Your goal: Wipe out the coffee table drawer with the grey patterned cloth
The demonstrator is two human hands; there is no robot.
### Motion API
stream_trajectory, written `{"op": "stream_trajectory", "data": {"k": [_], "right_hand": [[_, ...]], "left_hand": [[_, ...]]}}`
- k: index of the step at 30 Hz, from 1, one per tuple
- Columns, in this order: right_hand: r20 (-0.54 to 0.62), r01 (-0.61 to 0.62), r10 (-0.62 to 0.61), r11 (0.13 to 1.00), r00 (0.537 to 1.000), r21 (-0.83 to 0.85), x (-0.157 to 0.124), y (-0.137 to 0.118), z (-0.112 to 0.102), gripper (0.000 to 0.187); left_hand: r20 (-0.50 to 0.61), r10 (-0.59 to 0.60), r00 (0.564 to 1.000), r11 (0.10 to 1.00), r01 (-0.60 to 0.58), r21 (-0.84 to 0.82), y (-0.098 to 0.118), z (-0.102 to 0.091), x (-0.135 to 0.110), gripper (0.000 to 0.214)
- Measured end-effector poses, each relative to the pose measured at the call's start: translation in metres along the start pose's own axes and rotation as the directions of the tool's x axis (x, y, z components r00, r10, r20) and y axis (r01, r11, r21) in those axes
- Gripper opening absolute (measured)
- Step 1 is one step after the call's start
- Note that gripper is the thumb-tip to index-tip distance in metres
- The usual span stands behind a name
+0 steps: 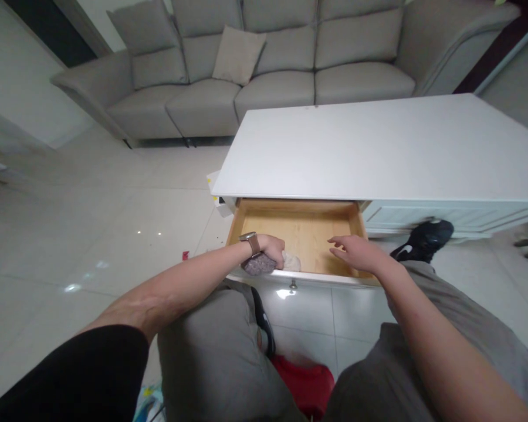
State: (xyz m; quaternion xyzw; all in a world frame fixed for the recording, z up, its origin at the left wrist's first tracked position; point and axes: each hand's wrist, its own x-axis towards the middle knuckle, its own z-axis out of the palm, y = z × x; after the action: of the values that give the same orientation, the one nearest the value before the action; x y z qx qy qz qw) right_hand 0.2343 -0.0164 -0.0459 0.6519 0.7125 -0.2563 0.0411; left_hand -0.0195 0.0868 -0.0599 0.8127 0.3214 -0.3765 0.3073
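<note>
A wooden drawer [303, 225] stands pulled out from under the white coffee table [369, 146]. My left hand [270, 249] wears a wristwatch and is closed on a greyish cloth [264, 265] at the drawer's front left corner. A paler part of the cloth [293, 261] lies just inside the drawer. My right hand [354, 252] hovers over the drawer's front right part with fingers spread and holds nothing. The drawer's inside looks bare otherwise.
A grey sectional sofa [268, 88] with a cushion [238, 54] stands behind the table. My knees in grey trousers are below the drawer, a black shoe [425, 237] to the right. A red object [305, 384] lies on the tiled floor between my legs.
</note>
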Motion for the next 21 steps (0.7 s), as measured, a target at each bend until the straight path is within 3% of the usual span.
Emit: {"op": "stream_trajectory", "data": {"k": [4,10,14,21], "right_hand": [[-0.171,-0.153,0.149,0.988,0.974,-0.011,-0.001,0.001,-0.017,0.043],[-0.405,-0.274,0.304,0.953,0.863,0.13,-0.004,0.01,-0.035,0.038],[-0.447,-0.262,0.326,0.944,0.833,0.2,-0.005,0.016,-0.039,0.035],[-0.433,-0.212,0.282,0.956,0.856,0.203,-0.002,0.022,-0.038,0.034]], "left_hand": [[-0.106,0.095,0.99,0.995,-0.092,0.032,0.039,-0.003,0.017,0.048],[-0.188,0.224,0.956,0.975,-0.221,0.04,0.09,-0.009,0.038,0.047],[-0.203,0.319,0.926,0.948,-0.311,0.072,0.117,-0.013,0.052,0.043],[-0.233,0.446,0.864,0.895,-0.437,0.092,0.174,-0.022,0.069,0.036]]}}
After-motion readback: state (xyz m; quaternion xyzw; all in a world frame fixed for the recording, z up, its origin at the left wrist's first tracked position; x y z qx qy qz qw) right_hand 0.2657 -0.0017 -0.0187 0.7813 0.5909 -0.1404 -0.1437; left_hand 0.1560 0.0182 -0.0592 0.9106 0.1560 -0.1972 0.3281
